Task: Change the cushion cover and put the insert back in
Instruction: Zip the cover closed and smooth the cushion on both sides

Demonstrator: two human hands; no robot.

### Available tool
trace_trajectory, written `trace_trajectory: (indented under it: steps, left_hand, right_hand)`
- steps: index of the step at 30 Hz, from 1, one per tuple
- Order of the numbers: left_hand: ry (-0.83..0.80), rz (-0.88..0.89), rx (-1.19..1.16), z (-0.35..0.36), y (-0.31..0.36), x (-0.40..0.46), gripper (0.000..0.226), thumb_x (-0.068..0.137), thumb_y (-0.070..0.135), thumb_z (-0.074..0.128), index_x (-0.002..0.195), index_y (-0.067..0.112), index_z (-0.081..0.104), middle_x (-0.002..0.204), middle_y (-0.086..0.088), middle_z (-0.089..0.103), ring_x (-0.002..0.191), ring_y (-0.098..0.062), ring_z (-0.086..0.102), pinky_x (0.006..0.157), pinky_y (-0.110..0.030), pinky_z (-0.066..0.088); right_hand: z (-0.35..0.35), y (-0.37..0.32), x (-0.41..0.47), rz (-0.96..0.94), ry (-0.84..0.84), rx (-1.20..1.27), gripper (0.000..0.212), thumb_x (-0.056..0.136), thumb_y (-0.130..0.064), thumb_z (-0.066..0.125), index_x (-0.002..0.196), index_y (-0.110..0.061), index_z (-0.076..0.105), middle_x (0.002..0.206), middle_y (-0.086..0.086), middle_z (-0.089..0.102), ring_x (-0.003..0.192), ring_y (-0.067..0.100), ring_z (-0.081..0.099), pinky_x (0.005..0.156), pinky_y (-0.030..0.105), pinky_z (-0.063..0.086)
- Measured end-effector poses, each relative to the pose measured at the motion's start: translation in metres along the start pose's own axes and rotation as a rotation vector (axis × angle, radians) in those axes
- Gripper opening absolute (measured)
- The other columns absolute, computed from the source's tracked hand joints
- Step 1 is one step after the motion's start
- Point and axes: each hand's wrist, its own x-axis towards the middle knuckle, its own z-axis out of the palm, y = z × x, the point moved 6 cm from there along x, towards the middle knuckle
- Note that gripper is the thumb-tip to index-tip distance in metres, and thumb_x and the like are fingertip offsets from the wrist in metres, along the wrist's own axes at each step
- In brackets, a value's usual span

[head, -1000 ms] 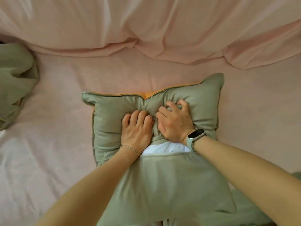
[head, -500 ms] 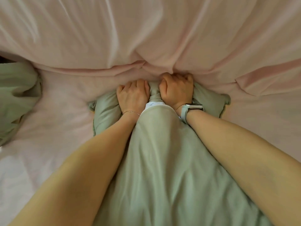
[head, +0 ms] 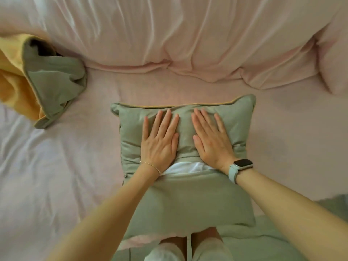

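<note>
Change: Both hands, bunched into the cover fabric half a second ago, now lie flat; the cushion's far edge, then pushed against the duvet fold, now lies clear of it with both far corners in view.
Near edge: the person's knees [head: 190, 247] show at the bottom of the frame, cut off; a narrow green strip hangs between them, its origin hard to make out.
Cushion cover [head: 188, 200]: sage green, lying on the bed directly in front of the person, near end overhanging the knees.
Insert [head: 185, 168]: white, inside the cover; only a narrow band shows through the opening across the cover's middle, the rest hidden.
Left hand [head: 160, 142]: fingers [head: 165, 121] straight and spread, palm down, pressing the far half of the cover; thin bracelet [head: 151, 165] at the wrist.
Right hand [head: 211, 140]: fingers straight and spread, palm down, pressing just beside the left hand without touching it; watch [head: 240, 168] on the wrist.
Piping: yellowish trim along the cover's far edge.
Bed [head: 62, 166]: pale pink sheet, wrinkled, carries the cushion.
Second cover [head: 47, 80]: green with yellow lining, crumpled at the far left, well apart from the cushion, partly cut off by the frame.
Duvet [head: 188, 34]: pink, heaped in folds across the far side.
Room: nothing beyond the bedding is visible.
</note>
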Motion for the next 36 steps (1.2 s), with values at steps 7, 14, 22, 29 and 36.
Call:
trace_trajectory:
  steps: [7, 14, 22, 29, 36]
  left_hand:
    - [0.148, 0.01, -0.143, -0.106, 0.022, -0.036, 0.037, 0.096, 0.034, 0.033, 0.118, 0.026, 0.062, 0.119, 0.008, 0.063, 0.105, -0.016, 0.057, 0.095, -0.038, 0.028]
    - [-0.081, 0.151, -0.109, -0.128, 0.018, -0.008, 0.057, 0.065, 0.068, 0.044, 0.107, 0.034, 0.063, 0.106, 0.004, 0.062, 0.106, -0.025, 0.055, 0.097, -0.037, 0.02]
    - [-0.989, 0.044, 0.052, -0.09, 0.005, 0.024, 0.131, 0.045, 0.082, 0.058, 0.142, 0.038, -0.019, 0.157, 0.002, 0.003, 0.143, -0.026, 0.007, 0.113, -0.051, 0.009]
    - [-0.424, -0.048, 0.117, -0.055, 0.019, 0.001, 0.066, 0.067, 0.065, 0.064, 0.114, 0.02, 0.05, 0.108, 0.001, 0.063, 0.107, -0.022, 0.052, 0.096, -0.036, 0.019]
    - [0.04, -0.139, 0.057, -0.003, -0.006, 0.022, 0.009, 0.067, 0.018, 0.055, 0.061, 0.013, 0.051, 0.047, -0.004, 0.054, 0.051, -0.025, 0.054, 0.075, -0.033, 0.027]
  right_hand:
    - [-0.109, -0.028, -0.026, 0.039, 0.387, 0.229, 0.028, 0.09, -0.022, 0.045, 0.099, -0.014, 0.07, 0.109, -0.001, 0.068, 0.109, 0.019, 0.056, 0.097, 0.039, 0.03]
    - [-0.107, 0.004, 0.009, 0.286, -0.484, 0.184, 0.085, 0.081, -0.071, 0.041, 0.149, -0.028, 0.011, 0.153, -0.002, 0.025, 0.14, 0.018, 0.021, 0.115, 0.042, 0.005]
    - [-0.102, 0.002, -0.011, 0.196, -0.824, 0.115, 0.113, 0.068, -0.072, 0.058, 0.148, -0.024, -0.007, 0.154, 0.001, 0.015, 0.141, 0.022, 0.012, 0.113, 0.047, 0.011]
    - [-0.061, -0.008, -0.016, 0.155, -0.387, -0.055, 0.059, 0.077, -0.059, 0.059, 0.116, -0.016, 0.049, 0.114, -0.001, 0.051, 0.113, 0.019, 0.043, 0.094, 0.038, 0.022]
    - [-0.013, 0.011, 0.022, 0.271, 0.063, -0.041, 0.026, 0.055, -0.023, 0.074, 0.058, -0.012, 0.05, 0.052, 0.003, 0.056, 0.051, 0.024, 0.057, 0.063, 0.032, 0.023]
